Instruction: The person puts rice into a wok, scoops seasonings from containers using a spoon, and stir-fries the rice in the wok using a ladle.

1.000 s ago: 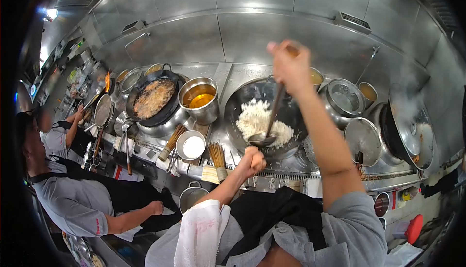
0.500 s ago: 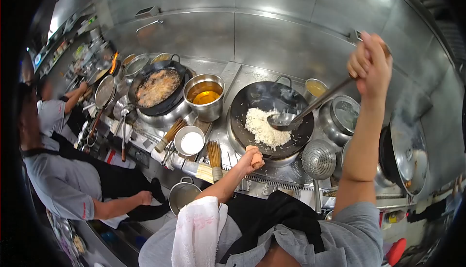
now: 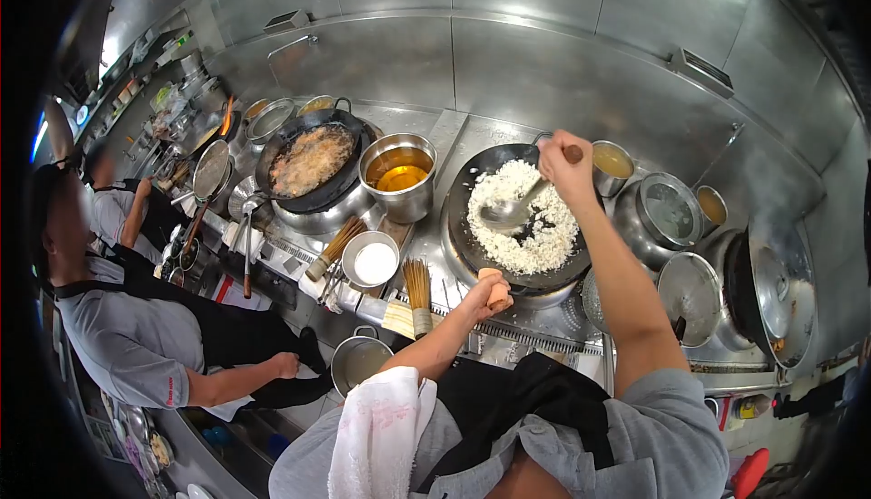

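My left hand (image 3: 479,301) is closed around the light brown handle (image 3: 496,291) of a black wok (image 3: 458,238) on the stove. White rice (image 3: 547,249) lies spread in a broad ring over the wok's bottom. Closed near the top of a metal ladle (image 3: 504,215), my right hand (image 3: 564,172) is above the far right part of the wok. The ladle's wooden end sticks out above the fist, and its bowl rests among the rice, left of the middle.
Left of the wok stand a pot of amber oil (image 3: 424,192), a bowl of white powder (image 3: 392,261), bamboo brushes (image 3: 416,286) and a second wok (image 3: 269,181) of bubbling food. Pots and a round strainer (image 3: 689,299) stand at right. A co-worker (image 3: 136,336) is close on my left.
My right hand has come down and left, and the ladle's bowl has shifted left in the wok. The rice has gone from a heap to a wide ring. My left hand keeps its hold.
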`<state>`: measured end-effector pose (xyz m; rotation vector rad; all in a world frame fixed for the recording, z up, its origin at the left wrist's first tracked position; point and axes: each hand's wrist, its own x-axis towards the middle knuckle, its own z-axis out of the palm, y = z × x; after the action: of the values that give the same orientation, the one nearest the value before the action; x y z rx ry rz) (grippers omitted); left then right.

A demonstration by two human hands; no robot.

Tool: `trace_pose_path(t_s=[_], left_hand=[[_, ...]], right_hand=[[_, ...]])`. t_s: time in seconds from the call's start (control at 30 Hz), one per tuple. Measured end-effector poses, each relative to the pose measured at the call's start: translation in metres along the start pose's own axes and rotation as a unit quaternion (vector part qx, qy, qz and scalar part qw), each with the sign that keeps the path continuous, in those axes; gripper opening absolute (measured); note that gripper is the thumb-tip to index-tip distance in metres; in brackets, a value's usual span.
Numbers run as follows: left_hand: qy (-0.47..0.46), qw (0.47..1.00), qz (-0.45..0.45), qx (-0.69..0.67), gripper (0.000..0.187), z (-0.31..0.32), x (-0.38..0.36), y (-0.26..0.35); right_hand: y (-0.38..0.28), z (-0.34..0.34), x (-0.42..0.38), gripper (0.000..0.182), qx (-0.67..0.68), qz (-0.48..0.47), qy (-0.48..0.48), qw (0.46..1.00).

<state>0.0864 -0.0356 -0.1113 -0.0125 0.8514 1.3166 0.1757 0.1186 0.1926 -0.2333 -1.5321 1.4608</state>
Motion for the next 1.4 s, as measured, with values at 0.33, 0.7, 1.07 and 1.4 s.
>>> trace_pose_path(t_s=[0.33,0.7,1.07,1.4], left_hand=[[-0.007,1.000,-0.016,0.009,0.016,-0.005,0.009,-0.001],[-0.013,0.999,-0.027,0.026,0.019,-0.005,0.009,0.000],[-0.080,0.996,-0.014,-0.037,0.011,-0.005,-0.017,-0.007],[-0.082,0.994,-0.057,0.054,0.018,0.018,-0.062,0.002]], right_hand=[[-0.036,0.002,0.025,0.033,-0.003,-0.131,0.029,0.991],[-0.071,0.011,0.014,0.037,-0.075,0.049,0.123,0.988],[-0.027,-0.004,-0.003,0.036,0.002,-0.011,0.124,0.992],[-0.060,0.035,-0.004,0.026,-0.064,0.003,0.141,0.988]])
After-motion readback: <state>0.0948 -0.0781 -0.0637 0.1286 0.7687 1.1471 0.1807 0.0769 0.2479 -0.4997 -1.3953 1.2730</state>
